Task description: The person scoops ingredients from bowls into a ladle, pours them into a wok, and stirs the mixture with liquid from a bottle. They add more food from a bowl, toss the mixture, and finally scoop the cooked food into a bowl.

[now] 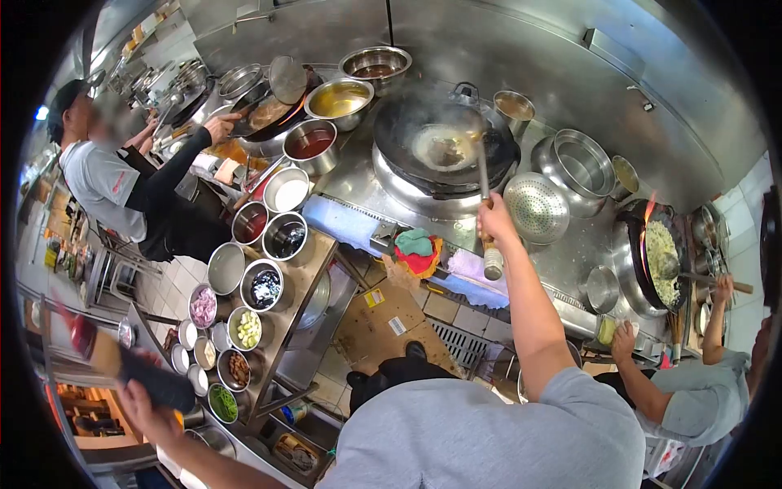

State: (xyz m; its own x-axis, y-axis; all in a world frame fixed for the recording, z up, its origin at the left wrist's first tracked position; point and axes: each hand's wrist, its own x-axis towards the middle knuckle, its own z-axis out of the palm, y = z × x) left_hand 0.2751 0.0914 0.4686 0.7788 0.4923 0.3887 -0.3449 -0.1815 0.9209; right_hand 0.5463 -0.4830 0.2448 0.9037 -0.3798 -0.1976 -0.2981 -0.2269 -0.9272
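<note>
My right hand (495,220) is closed around the wooden-ended handle of a ladle (483,167). The ladle's head reaches into a large black wok (399,134), blurred by steam. Pale bubbling liquid (444,148) with a darker bit in it lies in the wok's bottom. At the far left, my left hand (147,414) grips a dark bottle (155,379) with a red top, tilted and smeared by motion. Beside that bottle, steel pots of ingredients crowd a side table (305,301), among them chopped purple onion (204,305) and green pieces (222,403).
A perforated strainer (536,208) lies right of the wok, near stacked steel pots (582,161). Bowls of yellow (338,101) and red liquid (310,142) stand to its left. One co-worker (106,175) cooks at left; another (692,391) stirs a flaming wok (652,253) at right.
</note>
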